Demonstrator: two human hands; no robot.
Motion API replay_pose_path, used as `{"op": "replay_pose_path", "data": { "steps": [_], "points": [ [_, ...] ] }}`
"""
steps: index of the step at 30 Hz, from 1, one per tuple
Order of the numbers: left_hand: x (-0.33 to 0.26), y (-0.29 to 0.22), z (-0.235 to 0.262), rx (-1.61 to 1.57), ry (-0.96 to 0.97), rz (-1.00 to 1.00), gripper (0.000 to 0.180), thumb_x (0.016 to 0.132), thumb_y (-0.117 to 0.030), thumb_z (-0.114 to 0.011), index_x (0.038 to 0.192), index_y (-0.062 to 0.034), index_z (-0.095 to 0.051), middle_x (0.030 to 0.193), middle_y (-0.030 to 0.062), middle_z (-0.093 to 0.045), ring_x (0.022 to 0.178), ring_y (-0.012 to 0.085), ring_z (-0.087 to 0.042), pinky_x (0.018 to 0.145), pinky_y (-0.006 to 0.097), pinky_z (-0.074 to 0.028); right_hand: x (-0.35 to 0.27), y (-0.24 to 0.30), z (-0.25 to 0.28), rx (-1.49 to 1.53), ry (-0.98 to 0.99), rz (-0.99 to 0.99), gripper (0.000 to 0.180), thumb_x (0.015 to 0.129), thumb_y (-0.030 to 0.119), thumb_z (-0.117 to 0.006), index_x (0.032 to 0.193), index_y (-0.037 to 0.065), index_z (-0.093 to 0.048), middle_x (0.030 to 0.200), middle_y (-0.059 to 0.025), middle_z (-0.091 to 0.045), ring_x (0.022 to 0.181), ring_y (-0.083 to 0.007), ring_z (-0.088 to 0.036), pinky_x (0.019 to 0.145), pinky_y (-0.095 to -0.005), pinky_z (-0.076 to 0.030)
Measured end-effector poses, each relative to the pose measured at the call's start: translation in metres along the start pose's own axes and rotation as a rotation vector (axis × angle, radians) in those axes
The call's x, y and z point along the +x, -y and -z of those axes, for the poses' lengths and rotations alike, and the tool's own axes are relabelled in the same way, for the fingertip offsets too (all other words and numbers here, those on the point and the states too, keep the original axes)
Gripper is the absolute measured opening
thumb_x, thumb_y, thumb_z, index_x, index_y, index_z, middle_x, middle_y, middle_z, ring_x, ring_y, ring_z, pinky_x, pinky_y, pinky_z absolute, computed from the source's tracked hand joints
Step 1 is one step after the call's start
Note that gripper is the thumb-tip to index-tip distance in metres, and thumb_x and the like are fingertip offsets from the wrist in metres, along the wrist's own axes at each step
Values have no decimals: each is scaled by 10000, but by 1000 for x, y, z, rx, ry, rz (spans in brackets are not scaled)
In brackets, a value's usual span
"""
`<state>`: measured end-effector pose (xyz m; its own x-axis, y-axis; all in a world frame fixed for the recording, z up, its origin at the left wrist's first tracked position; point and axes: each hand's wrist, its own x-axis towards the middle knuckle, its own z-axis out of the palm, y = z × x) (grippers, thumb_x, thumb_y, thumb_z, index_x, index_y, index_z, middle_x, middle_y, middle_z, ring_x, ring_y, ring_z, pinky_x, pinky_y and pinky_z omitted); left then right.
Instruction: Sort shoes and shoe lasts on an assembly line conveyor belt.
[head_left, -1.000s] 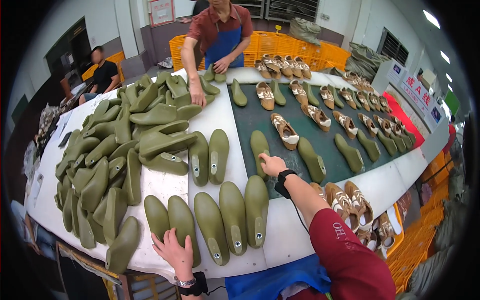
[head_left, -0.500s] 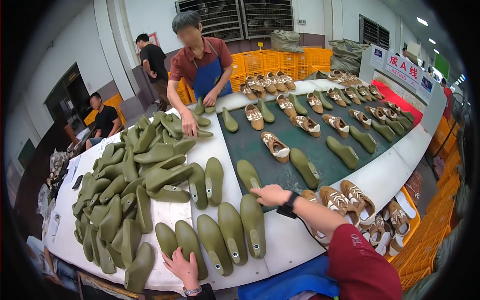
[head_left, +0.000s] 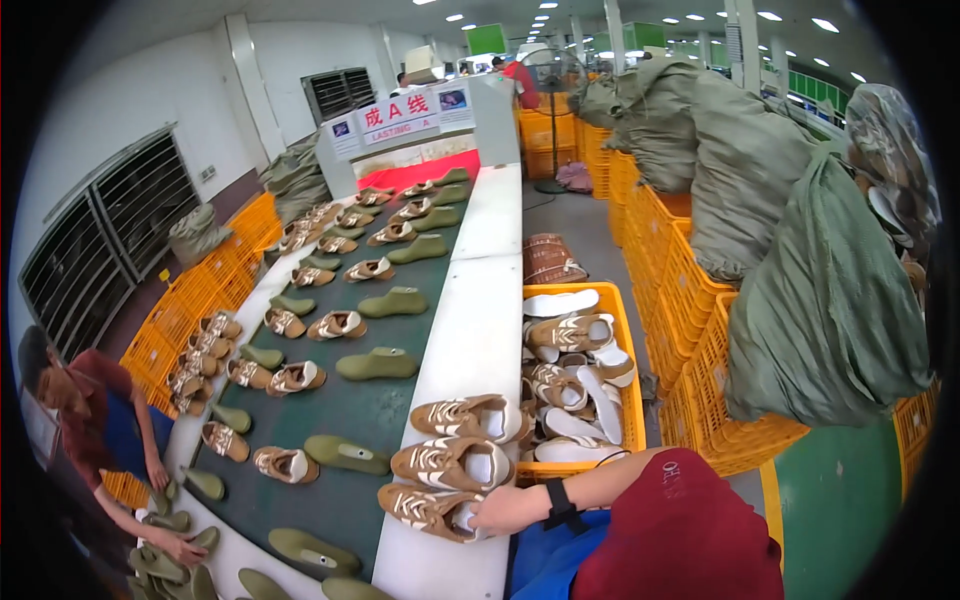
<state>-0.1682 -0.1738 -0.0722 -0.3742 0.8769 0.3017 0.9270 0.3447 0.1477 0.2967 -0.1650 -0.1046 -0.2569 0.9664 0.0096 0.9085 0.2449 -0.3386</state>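
My right hand [head_left: 497, 514], with a black band on the wrist and a red sleeve behind it, is closed on the heel end of a tan and white shoe [head_left: 425, 506]. That shoe lies on the white table edge [head_left: 470, 330] beside the belt. Two more tan shoes [head_left: 450, 462] [head_left: 468, 414] lie just beyond it in a row. My left hand is out of view.
A dark green belt [head_left: 365, 405] carries tan shoes and olive green lasts [head_left: 377, 364] away from me. To the right, a yellow crate [head_left: 632, 392] holds shoes and white insoles. Big green sacks [head_left: 820, 300] sit on stacked yellow crates. A person [head_left: 85, 410] at the left handles lasts.
The view has swung to the right along the belt. My right hand went from a green last on the belt to the tan shoe. My left hand has left the picture.
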Motion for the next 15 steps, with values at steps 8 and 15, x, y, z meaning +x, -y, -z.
{"op": "replay_pose_path", "data": {
  "steps": [8, 15],
  "points": [
    [-15, 11, 4, -46, 35, 87, 544, 755, -335, -679, 1193, -35, -560, 1138, 202, -595, 1196, 420, -383, 1068, 529, -180, 3, 14, -12, 85, 8, -4, 297, 757, 326, -667, 862, 58, -592, 771, -134, -602, 694, -337, -621, 578, -433, -494],
    [-8, 22, -22, -55, -90, 14, 500, 800, -428, -664, 1131, -56, -620, 1118, 229, -591, 1067, 462, -477, 971, 516, -358, 6, 26, 47, 386, -200, -247, 399, 797, 470, -624, 879, 81, -657, 838, -130, -660, 721, -290, -638, 652, -377, -513]
  ]
}}
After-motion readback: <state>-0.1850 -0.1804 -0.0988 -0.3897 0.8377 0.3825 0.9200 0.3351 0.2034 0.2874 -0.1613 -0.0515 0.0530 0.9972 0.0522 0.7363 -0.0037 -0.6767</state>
